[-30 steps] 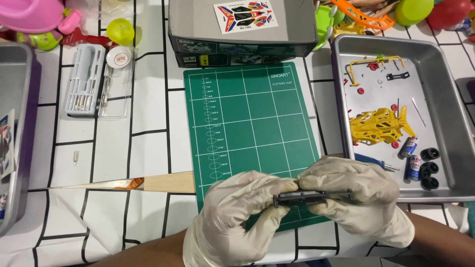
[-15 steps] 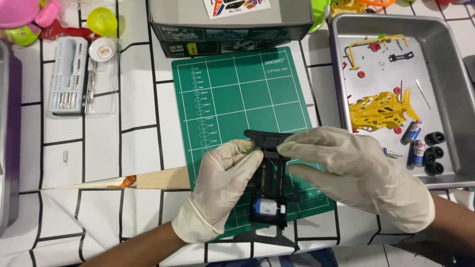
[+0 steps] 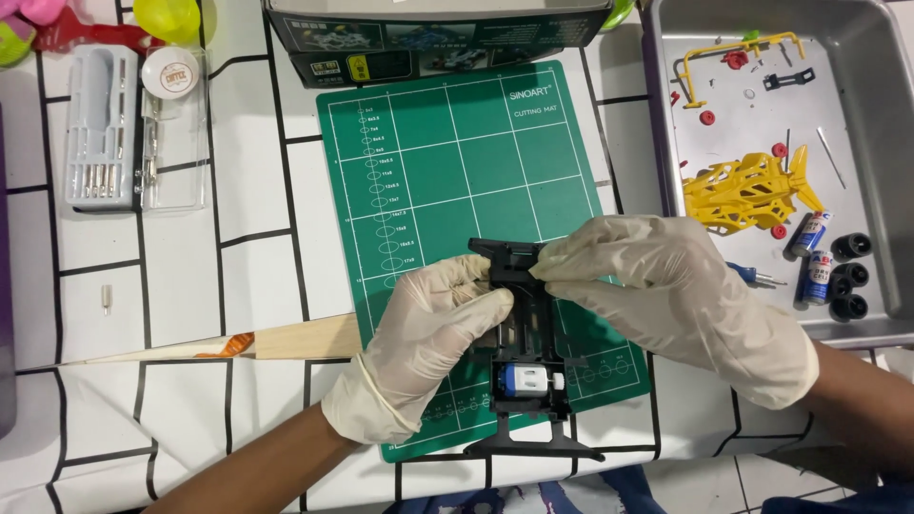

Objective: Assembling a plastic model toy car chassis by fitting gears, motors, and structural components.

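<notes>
While my left hand (image 3: 424,347) and my right hand (image 3: 666,290) both grip closed on the black car chassis (image 3: 526,347) above the green cutting mat (image 3: 457,171), I judge the motor (image 3: 522,379) is fitted, but the yellow body (image 3: 747,190) and black wheels (image 3: 847,276) wait in the metal tray (image 3: 871,57).

Open mat (image 3: 447,152) above the hands — free lane up to the box (image 3: 438,33) at its far edge. Left lane: bare tabletop until the tool case (image 3: 133,128); wooden strip (image 3: 286,340) lies across low left. Right blocked — tray wall (image 3: 662,143) just beside the right hand (image 3: 666,286).
</notes>
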